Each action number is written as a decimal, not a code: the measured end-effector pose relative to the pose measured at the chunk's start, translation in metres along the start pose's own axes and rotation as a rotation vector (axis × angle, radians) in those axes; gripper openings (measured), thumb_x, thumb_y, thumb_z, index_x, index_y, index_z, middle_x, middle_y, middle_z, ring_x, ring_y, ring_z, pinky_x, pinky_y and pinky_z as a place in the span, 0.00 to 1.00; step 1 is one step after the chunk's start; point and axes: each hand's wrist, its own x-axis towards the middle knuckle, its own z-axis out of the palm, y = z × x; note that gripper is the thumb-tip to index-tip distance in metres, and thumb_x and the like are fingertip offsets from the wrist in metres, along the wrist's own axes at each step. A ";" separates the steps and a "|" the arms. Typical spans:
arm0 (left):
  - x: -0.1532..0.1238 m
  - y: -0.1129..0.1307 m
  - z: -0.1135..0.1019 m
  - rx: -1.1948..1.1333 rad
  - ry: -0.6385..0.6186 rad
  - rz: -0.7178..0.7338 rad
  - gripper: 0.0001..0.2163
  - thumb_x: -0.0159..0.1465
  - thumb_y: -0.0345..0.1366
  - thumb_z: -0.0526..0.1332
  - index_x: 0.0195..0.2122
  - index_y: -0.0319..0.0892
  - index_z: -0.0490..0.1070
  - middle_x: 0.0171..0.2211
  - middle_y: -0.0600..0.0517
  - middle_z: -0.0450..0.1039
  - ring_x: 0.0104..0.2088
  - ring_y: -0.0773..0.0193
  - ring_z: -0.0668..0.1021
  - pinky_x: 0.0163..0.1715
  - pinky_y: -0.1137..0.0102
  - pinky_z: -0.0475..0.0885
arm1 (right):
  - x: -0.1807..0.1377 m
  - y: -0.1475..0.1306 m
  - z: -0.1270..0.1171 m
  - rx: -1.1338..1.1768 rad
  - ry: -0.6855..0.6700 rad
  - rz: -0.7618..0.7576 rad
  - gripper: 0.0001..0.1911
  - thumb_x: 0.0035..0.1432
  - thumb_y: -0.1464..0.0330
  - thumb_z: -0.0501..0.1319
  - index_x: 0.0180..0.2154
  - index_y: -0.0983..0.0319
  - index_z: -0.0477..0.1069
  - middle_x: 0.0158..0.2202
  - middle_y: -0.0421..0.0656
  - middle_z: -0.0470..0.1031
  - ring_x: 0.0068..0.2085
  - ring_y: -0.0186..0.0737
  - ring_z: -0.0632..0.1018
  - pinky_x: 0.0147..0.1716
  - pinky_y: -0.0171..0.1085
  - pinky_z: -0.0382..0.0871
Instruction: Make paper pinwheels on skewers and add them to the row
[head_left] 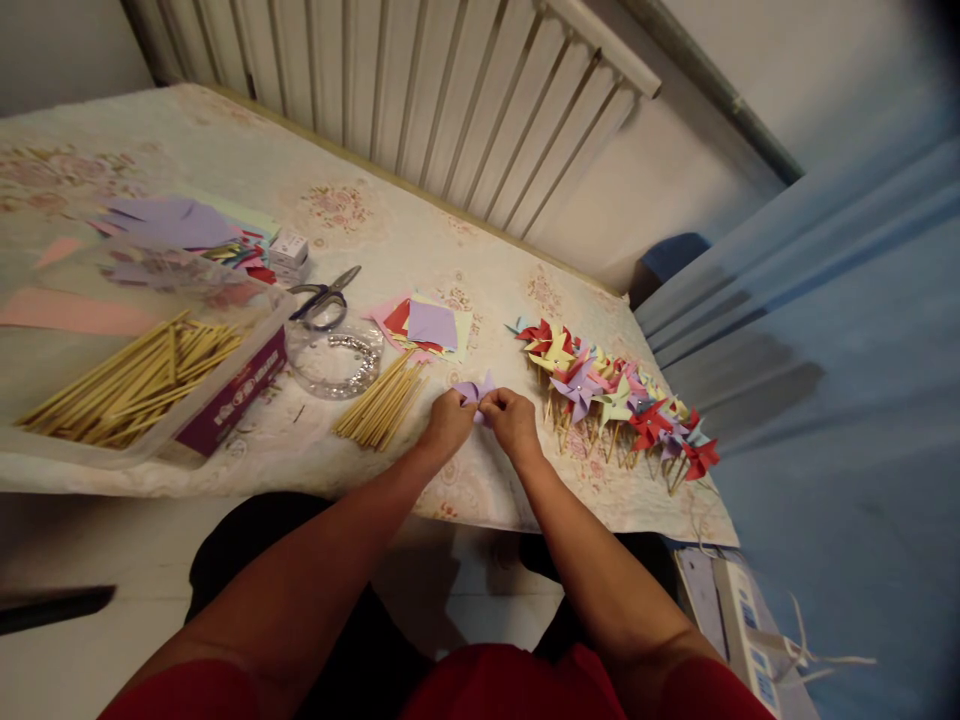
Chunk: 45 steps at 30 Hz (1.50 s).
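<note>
A small purple paper pinwheel is pinched between my two hands above the front part of the table. My left hand is closed on its left side, and my right hand grips it from the right with thumb and forefinger together. The fingers hide the pinwheel's centre. Just left of my left hand lies a bundle of thin wooden sticks. Behind them is a stack of coloured paper squares, purple on top. Right of my right hand, several finished pinwheels on sticks lie in a row.
At the left, a clear plastic box holds many wooden sticks. Scissors and a round clear tray of small metal pins lie beside it. More coloured paper and small white boxes sit behind. A blue curtain hangs at right.
</note>
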 end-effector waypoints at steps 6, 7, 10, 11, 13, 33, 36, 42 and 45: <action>0.001 -0.002 0.002 0.033 -0.002 0.000 0.06 0.57 0.27 0.58 0.23 0.39 0.68 0.22 0.56 0.65 0.27 0.67 0.68 0.28 0.73 0.59 | 0.001 0.001 -0.001 0.014 -0.024 0.013 0.05 0.49 0.69 0.59 0.23 0.61 0.71 0.22 0.37 0.70 0.26 0.35 0.69 0.31 0.34 0.62; 0.001 -0.003 0.002 0.036 -0.005 0.001 0.06 0.57 0.28 0.58 0.23 0.39 0.67 0.21 0.56 0.65 0.27 0.67 0.68 0.29 0.72 0.59 | 0.001 -0.001 -0.004 -0.048 -0.017 -0.075 0.05 0.49 0.69 0.59 0.24 0.60 0.72 0.24 0.38 0.72 0.29 0.36 0.71 0.33 0.35 0.63; 0.001 -0.002 0.001 0.029 -0.008 0.003 0.08 0.58 0.29 0.59 0.22 0.39 0.67 0.21 0.56 0.65 0.27 0.67 0.68 0.29 0.72 0.59 | 0.001 -0.003 -0.008 -0.120 -0.015 -0.189 0.05 0.50 0.70 0.59 0.25 0.60 0.73 0.28 0.41 0.74 0.33 0.37 0.72 0.37 0.36 0.64; 0.000 -0.002 0.001 0.022 -0.008 0.002 0.08 0.58 0.29 0.59 0.22 0.39 0.67 0.21 0.56 0.65 0.27 0.67 0.68 0.29 0.72 0.59 | 0.001 -0.002 -0.007 -0.083 -0.020 -0.141 0.05 0.49 0.69 0.59 0.24 0.60 0.72 0.27 0.40 0.74 0.31 0.37 0.72 0.36 0.35 0.64; 0.000 -0.001 0.000 0.012 -0.003 -0.002 0.07 0.58 0.28 0.59 0.23 0.39 0.67 0.21 0.56 0.65 0.27 0.67 0.69 0.29 0.72 0.60 | 0.003 0.003 -0.001 0.050 -0.039 0.026 0.05 0.49 0.68 0.60 0.23 0.60 0.71 0.22 0.37 0.70 0.26 0.35 0.69 0.30 0.34 0.63; -0.002 0.001 -0.001 -0.022 -0.012 -0.042 0.07 0.56 0.28 0.59 0.21 0.40 0.66 0.19 0.57 0.61 0.26 0.67 0.66 0.29 0.72 0.58 | 0.001 0.007 0.002 0.153 -0.053 0.102 0.07 0.47 0.64 0.60 0.23 0.61 0.70 0.20 0.36 0.68 0.24 0.34 0.67 0.27 0.33 0.60; -0.002 -0.001 -0.001 -0.015 -0.025 -0.023 0.07 0.57 0.29 0.59 0.22 0.40 0.66 0.19 0.57 0.61 0.26 0.67 0.67 0.29 0.73 0.59 | -0.001 0.001 -0.003 -0.013 0.002 -0.069 0.06 0.47 0.66 0.59 0.23 0.60 0.72 0.25 0.39 0.73 0.29 0.36 0.71 0.31 0.35 0.63; -0.002 -0.002 -0.001 -0.013 -0.010 -0.032 0.07 0.57 0.28 0.59 0.22 0.40 0.67 0.21 0.57 0.63 0.28 0.67 0.68 0.30 0.72 0.61 | -0.001 0.003 0.004 0.228 -0.033 0.169 0.09 0.44 0.61 0.61 0.22 0.60 0.70 0.19 0.36 0.68 0.22 0.33 0.66 0.25 0.33 0.61; -0.002 -0.001 -0.002 -0.019 -0.017 -0.030 0.09 0.58 0.28 0.59 0.21 0.40 0.66 0.20 0.57 0.63 0.28 0.67 0.69 0.31 0.73 0.61 | 0.000 0.004 0.006 0.268 -0.035 0.186 0.10 0.42 0.61 0.62 0.22 0.61 0.70 0.18 0.36 0.68 0.22 0.33 0.65 0.24 0.33 0.60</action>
